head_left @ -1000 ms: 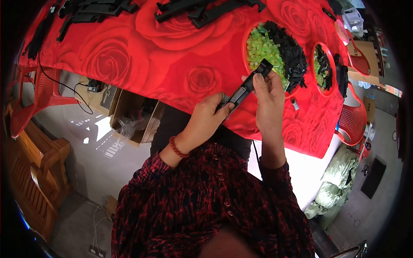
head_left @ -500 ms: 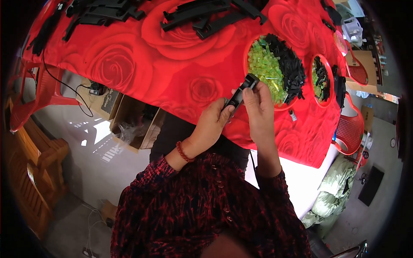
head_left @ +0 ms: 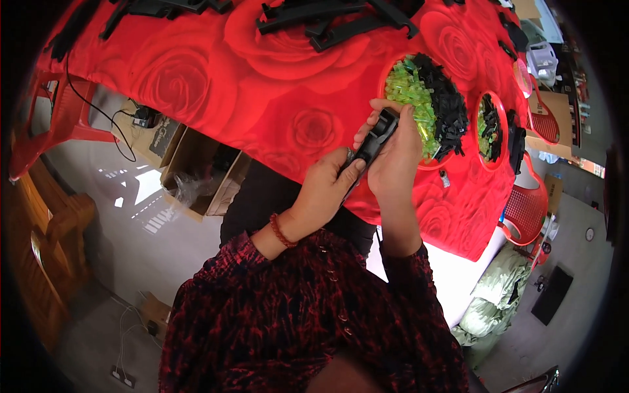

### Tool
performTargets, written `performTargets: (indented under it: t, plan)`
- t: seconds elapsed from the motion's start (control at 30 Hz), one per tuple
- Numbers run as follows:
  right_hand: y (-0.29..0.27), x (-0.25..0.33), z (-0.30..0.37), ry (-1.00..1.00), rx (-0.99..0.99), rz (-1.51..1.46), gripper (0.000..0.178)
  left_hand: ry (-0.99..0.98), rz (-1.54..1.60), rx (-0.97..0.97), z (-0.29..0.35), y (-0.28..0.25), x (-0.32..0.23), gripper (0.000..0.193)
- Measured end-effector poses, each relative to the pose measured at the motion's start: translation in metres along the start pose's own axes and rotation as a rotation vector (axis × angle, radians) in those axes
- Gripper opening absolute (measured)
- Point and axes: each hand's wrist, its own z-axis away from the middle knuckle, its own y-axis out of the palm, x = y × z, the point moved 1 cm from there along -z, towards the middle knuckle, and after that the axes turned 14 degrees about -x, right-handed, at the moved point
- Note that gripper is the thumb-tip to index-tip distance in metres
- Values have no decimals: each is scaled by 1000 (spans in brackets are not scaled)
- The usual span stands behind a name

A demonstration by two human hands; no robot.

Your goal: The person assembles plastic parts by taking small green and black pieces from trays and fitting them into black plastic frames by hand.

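Hands, left (head_left: 325,187) and right (head_left: 395,154), clamp one black plastic part (head_left: 375,139) together above the red table's edge (head_left: 262,98).

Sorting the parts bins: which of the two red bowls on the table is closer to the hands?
The larger red bowl, heaped with green and black pieces, right behind the right hand. The smaller bowl sits farther right.

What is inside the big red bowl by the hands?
The bowl holds a heap of clear green pieces on its left and small black parts on its right. The right hand covers its near edge; the bowl's bottom is buried under the heaps.
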Motion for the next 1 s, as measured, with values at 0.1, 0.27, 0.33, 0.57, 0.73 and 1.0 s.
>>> performTargets:
  t: [0.1,0.27,0.33,0.57,0.73,1.0]
  plan:
    - [5,-3,1,-23,-33,5,52,195,-122,-132,6,5,10,29]
    - [2,-11,-5,-2,-87,1,53,17,24,-50,3,0,16,27]
    - [1,-14,-5,6,-81,19,53,27,-20,-61,3,-2,14,26]
    - [1,-12,-1,5,-97,51,50,-107,62,-73,10,0,2,28]
    - [-4,-16,-1,47,-188,31,48,-230,264,-60,11,1,5,27]
    - [-39,-5,11,104,-28,-2,45,-288,27,108,17,-14,-7,17]
